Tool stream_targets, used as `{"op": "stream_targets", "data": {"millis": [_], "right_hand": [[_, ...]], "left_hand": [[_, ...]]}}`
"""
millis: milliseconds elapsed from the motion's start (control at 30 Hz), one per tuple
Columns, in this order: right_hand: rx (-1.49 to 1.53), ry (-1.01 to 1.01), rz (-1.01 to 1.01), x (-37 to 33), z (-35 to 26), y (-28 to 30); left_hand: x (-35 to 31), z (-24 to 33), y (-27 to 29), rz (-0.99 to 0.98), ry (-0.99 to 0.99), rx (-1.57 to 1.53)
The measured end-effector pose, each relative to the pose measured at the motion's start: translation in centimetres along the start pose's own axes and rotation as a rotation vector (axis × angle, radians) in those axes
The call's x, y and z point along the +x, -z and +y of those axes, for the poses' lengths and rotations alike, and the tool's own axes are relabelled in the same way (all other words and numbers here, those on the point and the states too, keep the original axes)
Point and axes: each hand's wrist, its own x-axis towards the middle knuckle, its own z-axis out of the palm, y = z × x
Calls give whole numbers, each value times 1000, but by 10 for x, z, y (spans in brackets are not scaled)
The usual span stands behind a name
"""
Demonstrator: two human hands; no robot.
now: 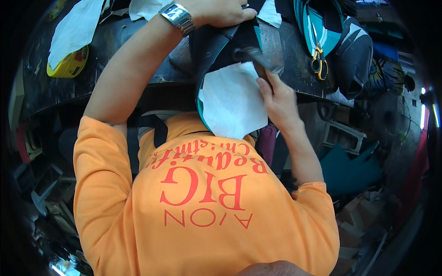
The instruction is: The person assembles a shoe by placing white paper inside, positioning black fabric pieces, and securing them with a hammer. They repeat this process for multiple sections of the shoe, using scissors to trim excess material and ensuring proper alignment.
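Observation:
My left hand reaches across to the top edge of the view, its fingers curled over a black piece of material with teal edging. Part of that hand is cut off by the frame. In my right hand is a hammer, its head smeared by motion above the black piece. A white fibrous sheet with uneven edges lies over the near part of the piece, close to my right fingers. The piece hangs over the table's front edge toward my body.
On the dark worktable, a yellow tub stands at the left, with a white sheet across it. To the right lie scissors with yellow-and-black handles on teal pieces, beside a dark padded item. Teal material is lower right.

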Motion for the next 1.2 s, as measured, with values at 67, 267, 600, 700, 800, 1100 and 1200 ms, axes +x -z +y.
{"op": "stream_targets", "data": {"millis": [67, 267, 600, 700, 800, 1100, 1200], "right_hand": [[-167, -98, -24, 6, 2, -7], [-234, -135, 92, 4, 14, 1], [277, -51, 142, -13, -10, 24], [-162, 181, -20, 3, -9, -3], [-224, -40, -132, 19, -11, -4], [-178, -102, -201, 35, -38, -28], [149, -117, -224, 21, -37, -16]], "left_hand": [[-6, -4, -2, 114, -49, -58], [-2, -4, 1, 34, -42, -99], [-19, -15, 5, 82, -63, -239], [-20, -10, 0, 141, -124, -271], [-23, -14, -5, 129, -56, -262], [-26, -31, -24, 206, -115, -416], [-28, -43, -34, 301, -113, -605]]}}
